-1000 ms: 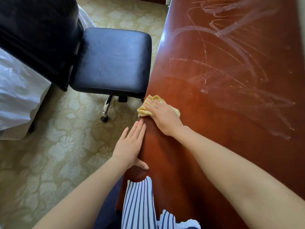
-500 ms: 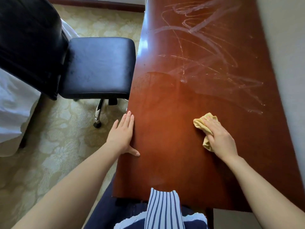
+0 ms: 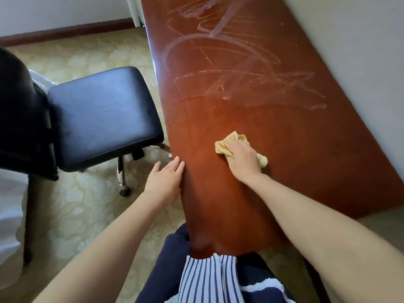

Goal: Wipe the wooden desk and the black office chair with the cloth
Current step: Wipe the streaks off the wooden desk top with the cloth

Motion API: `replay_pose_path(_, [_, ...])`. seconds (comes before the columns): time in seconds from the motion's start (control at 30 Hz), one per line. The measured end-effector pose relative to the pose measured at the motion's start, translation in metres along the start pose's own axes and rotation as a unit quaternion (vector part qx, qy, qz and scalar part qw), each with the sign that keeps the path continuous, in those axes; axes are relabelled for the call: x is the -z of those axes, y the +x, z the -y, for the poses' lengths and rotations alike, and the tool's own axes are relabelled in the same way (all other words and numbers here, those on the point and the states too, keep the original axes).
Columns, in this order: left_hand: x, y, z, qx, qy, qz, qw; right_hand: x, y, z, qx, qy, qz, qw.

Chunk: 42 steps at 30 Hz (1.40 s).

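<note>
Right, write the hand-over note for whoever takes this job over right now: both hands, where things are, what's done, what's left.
Left hand: open, fingers straight, resting on the left edge of the desk.
Right hand: pressing the bunched cloth onto the desk, around mid-width.
Chair: on the carpet, left of the desk.
Done: the near stretch of the desk looks free of streaks.
To do: the pale smears on the far stretch, then the chair; I cannot tell whether it has been wiped.
</note>
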<state>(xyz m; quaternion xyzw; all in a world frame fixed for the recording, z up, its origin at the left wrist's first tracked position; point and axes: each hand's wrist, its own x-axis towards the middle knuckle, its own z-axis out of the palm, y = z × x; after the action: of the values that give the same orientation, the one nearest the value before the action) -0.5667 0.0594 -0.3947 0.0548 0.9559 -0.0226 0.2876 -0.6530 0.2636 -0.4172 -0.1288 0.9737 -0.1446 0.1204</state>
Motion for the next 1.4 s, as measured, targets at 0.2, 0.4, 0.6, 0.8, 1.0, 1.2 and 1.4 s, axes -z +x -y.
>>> replay_pose_path(0.2, [-0.003, -0.002, 0.024, -0.048, -0.032, -0.134, 0.989, -0.037, -0.095, 0.048, 0.139, -0.002, 0.054, 0.989])
replay_pose_path(0.4, [-0.002, 0.017, 0.014, -0.096, -0.084, -0.131, 0.983, -0.041, -0.162, 0.043, 0.201, -0.027, 0.075, 0.976])
replay_pose_path(0.6, [0.006, 0.045, -0.035, -0.189, -0.047, -0.087, 0.977, -0.036, -0.187, -0.001, 0.157, -0.051, 0.047, 0.985])
replay_pose_path(0.8, [0.034, 0.079, -0.084, -0.216, 0.009, -0.052, 0.975, -0.003, -0.170, -0.086, -0.018, -0.027, -0.022, 0.999])
replay_pose_path(1.0, [0.063, 0.123, -0.138, -0.222, 0.044, -0.026, 0.974, 0.037, -0.126, -0.190, -0.203, 0.043, -0.063, 0.976])
replay_pose_path(1.2, [0.076, 0.150, -0.168, -0.199, 0.061, -0.015, 0.978, 0.068, -0.065, -0.258, -0.310, -0.001, -0.082, 0.947])
replay_pose_path(1.4, [0.078, 0.164, -0.170, -0.149, 0.007, 0.011, 0.989, 0.087, 0.010, -0.271, -0.405, 0.040, -0.147, 0.902])
